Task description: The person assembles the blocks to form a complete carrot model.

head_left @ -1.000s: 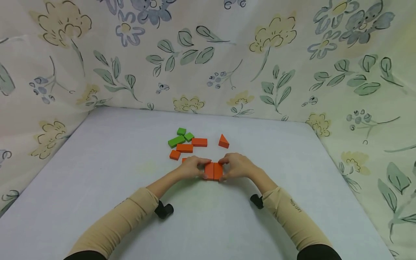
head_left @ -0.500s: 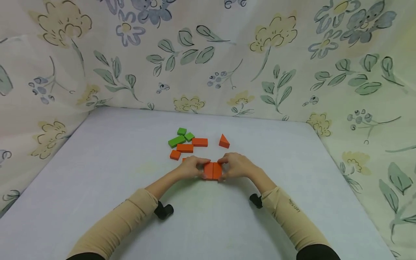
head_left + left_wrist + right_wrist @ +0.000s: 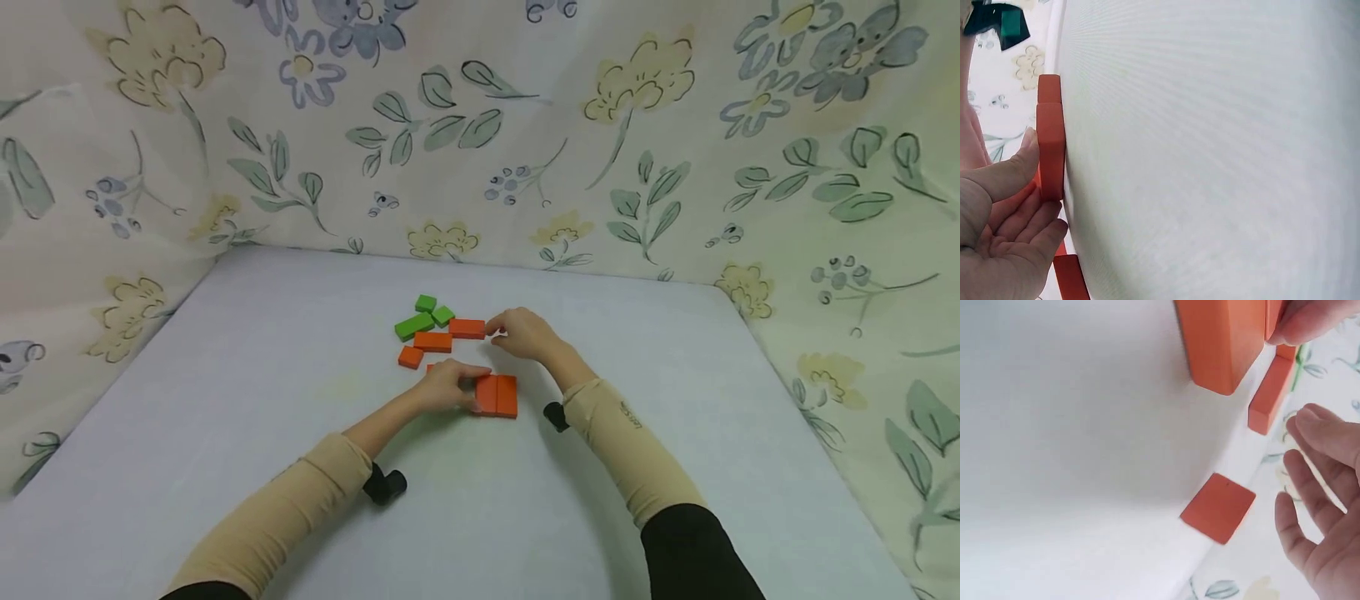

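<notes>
Since the earlier frame, the right hand [image 3: 525, 335] has moved from beside the right orange block [image 3: 507, 397] to farther up the surface [image 3: 480, 500], where we see its grip parted and holding nothing, near a lone orange piece [image 3: 1217, 508]. Nearer us, the left hand [image 3: 441, 388] has its grip curled about the left orange block [image 3: 486, 395], thumb and fingers at its edges, which we judge steadies it against its touching neighbour so the pair stays aligned.
</notes>
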Demonstrator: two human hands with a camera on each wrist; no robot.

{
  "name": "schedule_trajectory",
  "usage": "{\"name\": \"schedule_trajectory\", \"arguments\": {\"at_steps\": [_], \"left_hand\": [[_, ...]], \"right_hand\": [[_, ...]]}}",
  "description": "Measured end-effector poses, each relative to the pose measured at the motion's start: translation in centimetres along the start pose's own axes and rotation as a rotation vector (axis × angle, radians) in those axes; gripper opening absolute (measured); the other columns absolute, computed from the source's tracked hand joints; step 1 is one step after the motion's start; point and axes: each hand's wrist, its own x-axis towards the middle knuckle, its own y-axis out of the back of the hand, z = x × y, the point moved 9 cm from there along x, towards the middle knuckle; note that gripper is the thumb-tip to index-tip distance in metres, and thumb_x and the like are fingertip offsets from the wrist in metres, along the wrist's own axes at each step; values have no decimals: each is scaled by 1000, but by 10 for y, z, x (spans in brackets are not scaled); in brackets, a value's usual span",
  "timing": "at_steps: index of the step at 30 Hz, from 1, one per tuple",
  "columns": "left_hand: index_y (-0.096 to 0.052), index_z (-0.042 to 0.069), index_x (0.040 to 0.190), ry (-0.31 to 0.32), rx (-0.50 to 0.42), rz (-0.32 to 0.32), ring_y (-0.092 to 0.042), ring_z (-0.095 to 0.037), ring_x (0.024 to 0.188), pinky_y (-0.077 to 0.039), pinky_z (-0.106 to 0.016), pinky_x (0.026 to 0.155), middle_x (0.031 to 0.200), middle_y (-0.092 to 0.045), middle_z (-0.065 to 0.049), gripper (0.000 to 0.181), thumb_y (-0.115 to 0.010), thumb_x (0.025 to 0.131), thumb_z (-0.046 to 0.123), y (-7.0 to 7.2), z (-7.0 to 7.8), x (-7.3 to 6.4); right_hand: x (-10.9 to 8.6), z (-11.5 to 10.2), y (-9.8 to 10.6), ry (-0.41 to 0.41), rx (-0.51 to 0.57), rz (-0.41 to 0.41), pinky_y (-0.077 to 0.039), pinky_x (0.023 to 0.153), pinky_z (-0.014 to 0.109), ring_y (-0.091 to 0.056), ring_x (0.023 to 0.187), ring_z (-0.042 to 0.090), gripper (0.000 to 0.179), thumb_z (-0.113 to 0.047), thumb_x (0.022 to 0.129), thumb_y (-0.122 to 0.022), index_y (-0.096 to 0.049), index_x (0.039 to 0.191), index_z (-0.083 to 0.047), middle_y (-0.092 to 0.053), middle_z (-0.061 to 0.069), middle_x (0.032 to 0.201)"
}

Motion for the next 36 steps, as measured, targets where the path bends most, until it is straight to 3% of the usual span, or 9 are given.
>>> {"name": "schedule_trajectory", "arguments": {"at_steps": [5,10,17,23,26,31,33,36], "left_hand": [[-58,1,133,-19,-26,-9,-52,-28,119,-41,-43,102,133,-60,-13,57,-78,80,5,-5,2,1],[-60,1,131,-36,-17,3,-53,-27,118,-42,-41,102,131,-61,-13,56,-79,79,5,-8,5,3],[-61,1,131,-41,3,-1,-54,-26,119,-41,-41,103,131,-61,-12,56,-79,78,5,-10,6,2],[-60,2,132,-20,-12,5,-53,-26,120,-40,-43,104,132,-60,-11,57,-78,79,3,-7,3,2],[-60,3,133,-1,-27,7,-53,-26,119,-40,-43,104,132,-61,-11,56,-78,79,3,-5,2,2],[-60,3,132,-2,-8,9,-53,-27,118,-41,-44,103,131,-61,-11,56,-78,80,4,-3,1,1],[-60,3,133,1,-4,7,-53,-26,118,-40,-44,103,131,-61,-11,56,-78,80,4,-2,0,1],[-60,3,132,5,0,7,-53,-26,117,-41,-44,103,130,-61,-11,56,-79,79,5,-1,-1,1]], "right_hand": [[23,-3,-10,12,40,-57,-37,108,41,-52,125,28,46,15,86,-50,-65,126,-2,-62,12,129],[31,-7,-21,28,33,-149,-28,113,40,-42,135,27,60,21,83,-46,-58,136,-6,-53,10,141],[32,-12,-31,32,-70,-227,-28,114,38,-41,135,26,53,12,92,-52,-53,140,-9,-50,9,143],[33,-19,-24,109,-242,-243,-37,108,39,-51,123,31,49,8,87,-61,-57,135,-3,-57,17,131],[33,-16,-20,59,-261,-290,-39,105,37,-52,119,30,51,3,84,-67,-58,134,-3,-57,18,129],[28,-1,-15,-157,-145,-362,-39,106,39,-48,122,27,62,-5,81,-75,-54,139,-7,-52,14,138],[26,2,-15,-194,-100,-364,-41,104,40,-50,123,26,66,-4,81,-76,-52,142,-10,-52,13,139],[27,4,-18,-179,-50,-349,-46,99,37,-53,121,27,69,0,81,-74,-49,144,-12,-54,14,137]]}}
